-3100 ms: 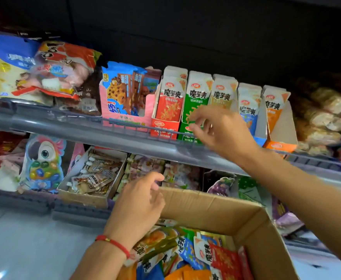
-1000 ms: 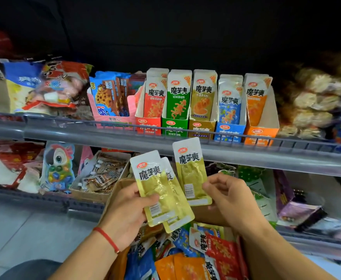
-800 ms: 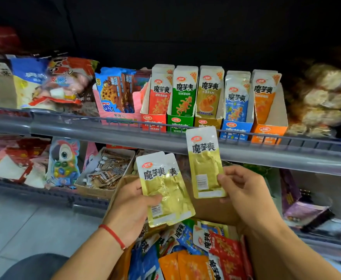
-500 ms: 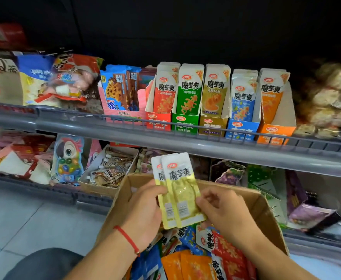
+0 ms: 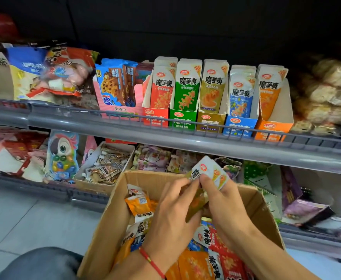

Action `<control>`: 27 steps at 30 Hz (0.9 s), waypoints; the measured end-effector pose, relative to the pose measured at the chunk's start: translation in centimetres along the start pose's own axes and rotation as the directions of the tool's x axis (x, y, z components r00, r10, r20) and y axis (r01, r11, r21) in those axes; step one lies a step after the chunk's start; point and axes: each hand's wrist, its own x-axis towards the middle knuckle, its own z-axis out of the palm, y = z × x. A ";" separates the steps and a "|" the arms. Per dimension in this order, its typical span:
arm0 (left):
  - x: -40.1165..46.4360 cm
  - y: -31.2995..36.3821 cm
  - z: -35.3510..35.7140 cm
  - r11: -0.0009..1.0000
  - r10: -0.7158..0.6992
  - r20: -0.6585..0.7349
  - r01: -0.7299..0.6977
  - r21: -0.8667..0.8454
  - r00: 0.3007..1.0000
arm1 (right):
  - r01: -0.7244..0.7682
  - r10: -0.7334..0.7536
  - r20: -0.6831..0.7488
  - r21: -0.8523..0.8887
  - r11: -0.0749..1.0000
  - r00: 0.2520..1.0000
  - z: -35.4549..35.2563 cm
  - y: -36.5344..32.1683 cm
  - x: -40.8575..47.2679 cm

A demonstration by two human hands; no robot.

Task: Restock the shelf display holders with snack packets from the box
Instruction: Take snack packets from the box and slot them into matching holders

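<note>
Over the brown cardboard box point(image 5: 113, 219), my left hand point(image 5: 171, 215) and right hand point(image 5: 224, 207) are close together, both pinching a small stack of olive-yellow snack packets point(image 5: 208, 172). I am gathering them; next I must lift them into the olive-gold display holder point(image 5: 211, 122) on the grey shelf point(image 5: 165, 138).

Grey shelf rail point(image 5: 185, 139), two tiers; black back wall point(image 5: 185, 27); pale tiled floor point(image 5: 24, 219), faint light glare.

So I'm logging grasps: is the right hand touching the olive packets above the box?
Touching. The head view shows the right hand with thumb and fingers pinching the olive packets, and the left hand gripping them too.
</note>
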 end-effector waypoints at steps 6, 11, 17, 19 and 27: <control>1.8 0.0 -4.4 0.865 -0.388 0.180 0.425 -0.266 0.904 | -0.225 0.181 0.250 0.161 0.961 0.951 -2.9 -3.3 0.6; 1.8 -0.4 -5.6 0.421 -0.321 0.694 0.754 -0.505 0.644 | -0.087 0.079 0.304 0.011 0.996 0.949 -2.9 -2.6 0.9; 1.1 -2.3 -3.8 0.866 -0.386 0.411 0.478 -0.147 0.826 | 0.195 -0.125 0.171 -0.498 0.845 0.977 -3.5 -1.6 2.2; 0.7 -2.0 -3.4 0.912 -0.329 0.375 0.395 -0.114 0.867 | 0.213 -0.124 0.206 -0.500 0.839 0.971 -3.1 -0.9 2.0; 0.7 -0.4 -3.7 0.823 -0.342 0.523 0.517 -0.235 0.781 | 0.181 -0.107 0.233 -0.326 0.928 0.967 -3.0 -1.0 1.8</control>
